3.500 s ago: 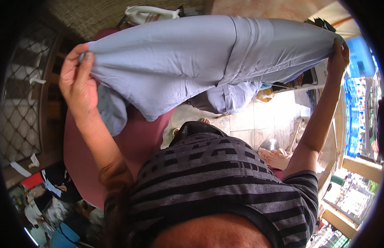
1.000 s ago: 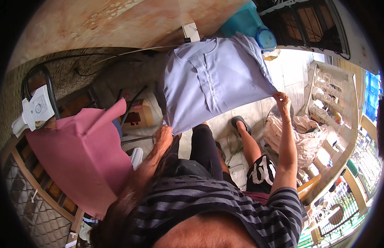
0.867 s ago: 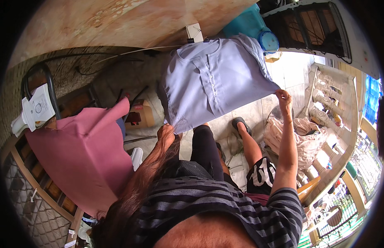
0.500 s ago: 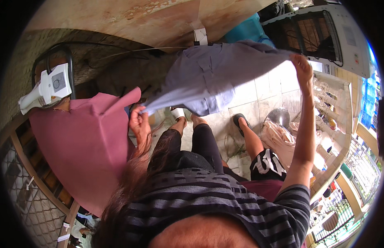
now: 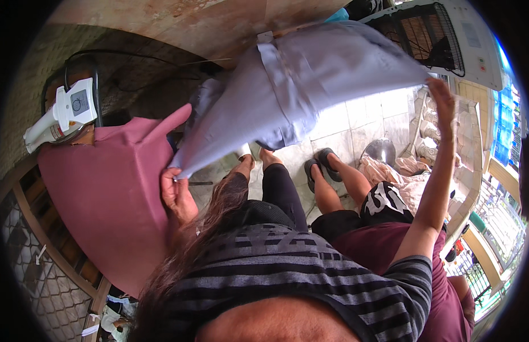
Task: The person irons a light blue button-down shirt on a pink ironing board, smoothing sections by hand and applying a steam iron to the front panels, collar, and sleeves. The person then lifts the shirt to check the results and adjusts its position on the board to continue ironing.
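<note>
pale tile flr [image 5: 333, 126], brt glare | R: balustrade [image 5: 471, 134] | L: diamond lattice [image 5: 33, 251]

Left, an iron [image 5: 64, 114] is resting at the far end of a board [image 5: 107, 199]; right, a garment [image 5: 315, 77] is hanging.

Blur softens the right hand [image 5: 442, 104] and the grey-blue shirt [image 5: 236, 102] beside it; beyond both hands, the shirt mostly hides a turquoise container [image 5: 338, 15].
</note>
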Tool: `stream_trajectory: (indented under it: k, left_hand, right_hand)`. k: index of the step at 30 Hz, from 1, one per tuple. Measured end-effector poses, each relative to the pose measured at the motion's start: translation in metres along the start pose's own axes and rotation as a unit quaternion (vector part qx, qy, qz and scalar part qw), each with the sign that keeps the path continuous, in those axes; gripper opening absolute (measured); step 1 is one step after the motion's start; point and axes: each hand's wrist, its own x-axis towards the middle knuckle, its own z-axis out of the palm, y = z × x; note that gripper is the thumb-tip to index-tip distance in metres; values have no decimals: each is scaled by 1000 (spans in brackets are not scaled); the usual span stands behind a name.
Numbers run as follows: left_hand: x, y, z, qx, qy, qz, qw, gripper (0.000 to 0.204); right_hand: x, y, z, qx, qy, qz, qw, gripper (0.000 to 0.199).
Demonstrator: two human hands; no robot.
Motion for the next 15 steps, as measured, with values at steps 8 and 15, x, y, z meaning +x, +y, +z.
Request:
stream_trajectory:
  k: [8, 15]
  left_hand:
    - [15, -87, 10, -90, -26, -215, 972, 17]
    - [108, -10, 86, -493, -152, -121, 848, 30]
  right_hand:
    - [-24, 68, 94, -17, -45, 120, 992, 17]
    - [49, -14, 81, 269, 21, -12, 963, 15]
